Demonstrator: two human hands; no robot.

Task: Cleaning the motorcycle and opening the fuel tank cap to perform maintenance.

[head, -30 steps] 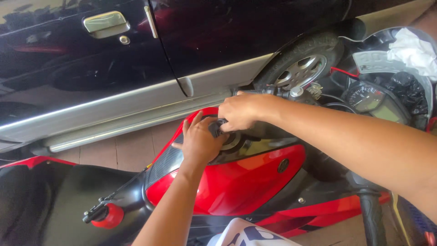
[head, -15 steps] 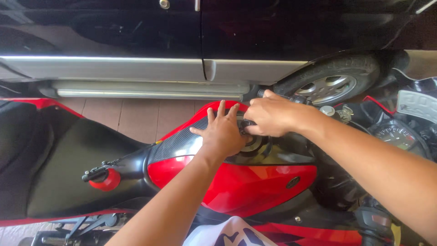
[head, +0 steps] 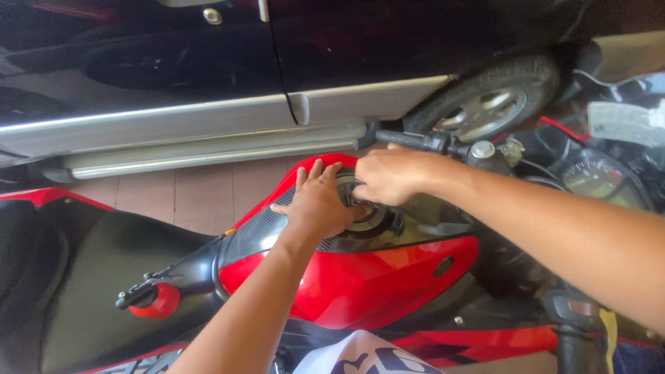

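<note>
Left hand: I see my left hand (head: 317, 201) lying flat and spread wide on top of the motorcycle's fuel tank (head: 360, 277), fingers fanned out toward the car, palm pressed on the dark upper panel. It grips nothing.

Right hand: my right hand (head: 388, 176) is curled narrow, fingertips pinched down on the fuel cap (head: 370, 215). I cannot tell whether a key or other small item sits between the fingers; they hide it.

Fuel cap: a round dark cap with a metal ring, set in the top centre of the tank, partly covered by both hands. The left hand's fingers touch its near edge, and the right hand's knuckles sit over its far edge.

Fuel tank: glossy red on the sides, with a black patterned panel on top; it lies just below both forearms, in the middle of my view.

Seat: a black seat (head: 83, 277) stretches off to the left of the tank, with a red peg end (head: 156, 301) sticking out near its front.

Handlebar: a black grip (head: 405, 138) lies just beyond my right hand, with the instrument dial (head: 599, 176) further right.

Car: a dark car (head: 208, 69) with a silver sill stands close behind the motorcycle, its front wheel (head: 488, 104) near the handlebar.

Floor: reddish tiles (head: 201, 194) show between the car and the motorcycle.
</note>
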